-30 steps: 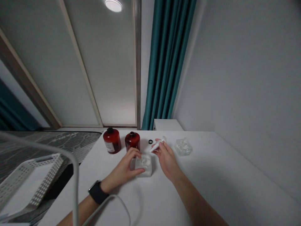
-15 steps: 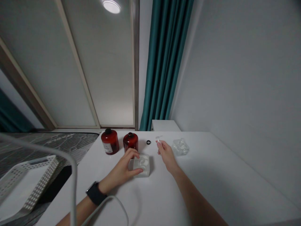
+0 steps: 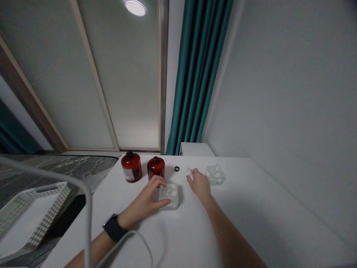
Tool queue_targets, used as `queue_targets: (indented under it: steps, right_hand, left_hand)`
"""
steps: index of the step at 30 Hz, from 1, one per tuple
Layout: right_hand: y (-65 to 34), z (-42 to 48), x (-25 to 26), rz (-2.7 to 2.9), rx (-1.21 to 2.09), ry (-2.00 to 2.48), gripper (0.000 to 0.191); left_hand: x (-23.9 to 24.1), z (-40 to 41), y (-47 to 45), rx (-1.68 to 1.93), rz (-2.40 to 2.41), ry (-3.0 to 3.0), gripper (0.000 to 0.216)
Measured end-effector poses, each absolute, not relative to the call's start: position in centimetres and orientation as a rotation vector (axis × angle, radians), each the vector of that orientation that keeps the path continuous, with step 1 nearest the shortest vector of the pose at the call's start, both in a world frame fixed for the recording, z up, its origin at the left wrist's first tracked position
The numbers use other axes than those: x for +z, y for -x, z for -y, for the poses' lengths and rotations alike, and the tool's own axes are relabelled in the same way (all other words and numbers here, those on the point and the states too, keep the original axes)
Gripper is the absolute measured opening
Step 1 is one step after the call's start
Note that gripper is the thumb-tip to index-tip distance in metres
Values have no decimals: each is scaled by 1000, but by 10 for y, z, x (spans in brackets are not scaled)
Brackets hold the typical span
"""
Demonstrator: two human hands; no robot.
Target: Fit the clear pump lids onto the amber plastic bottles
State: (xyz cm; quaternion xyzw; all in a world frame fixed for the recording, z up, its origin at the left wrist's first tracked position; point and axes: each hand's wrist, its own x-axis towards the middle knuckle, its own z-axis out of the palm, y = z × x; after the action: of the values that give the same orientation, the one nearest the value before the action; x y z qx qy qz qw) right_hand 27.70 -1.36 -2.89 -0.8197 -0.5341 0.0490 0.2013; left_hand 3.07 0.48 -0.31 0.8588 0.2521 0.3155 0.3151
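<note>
My left hand [image 3: 147,199] curves round a clear square bottle [image 3: 171,193] that stands on the white table, thumb on the near side and fingers on the far side. A round opening shows on its top. My right hand [image 3: 200,184] is low over the table, palm down, with thumb and forefinger around a small clear-white piece [image 3: 190,173]; its kind is too small to make out. Right of that hand lies a clear, crumpled-looking plastic or glass item [image 3: 214,175]. A black ring [image 3: 176,169] lies between the hands, farther back.
Two red-brown bottles stand at the back left: a labelled bottle with a black cap [image 3: 131,167] and an uncapped bottle [image 3: 156,167]. A white cable [image 3: 89,208] crosses the left foreground. A white basket [image 3: 30,216] sits beyond the table's left edge. A wall [image 3: 292,111] borders the right.
My right hand has turned palm down and lowered the small clear-white piece to the tabletop. My left hand stays on the clear bottle. The view has shifted slightly.
</note>
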Motion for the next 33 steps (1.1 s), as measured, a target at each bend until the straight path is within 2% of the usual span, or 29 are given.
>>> queue_targets:
  steps: [8, 16, 25, 30, 33]
  right_hand:
    - [-272, 14, -26, 1564, 99, 2349, 27]
    - [-278, 23, -16, 1634, 209, 2261, 35]
    - [-291, 37, -5, 1714, 346, 2213, 34]
    - [-281, 39, -3, 1699, 333, 2331, 19]
    - [-272, 39, -5, 1693, 297, 2398, 26]
  left_hand:
    - [-3, -5, -30, 827, -662, -2275, 26]
    - [-3, -4, -30, 818, -667, -2272, 26]
    - [-3, -4, -31, 817, -666, -2272, 25]
    - [-3, -4, -31, 827, -650, -2271, 26]
    - [-2, -4, -31, 823, -652, -2269, 26]
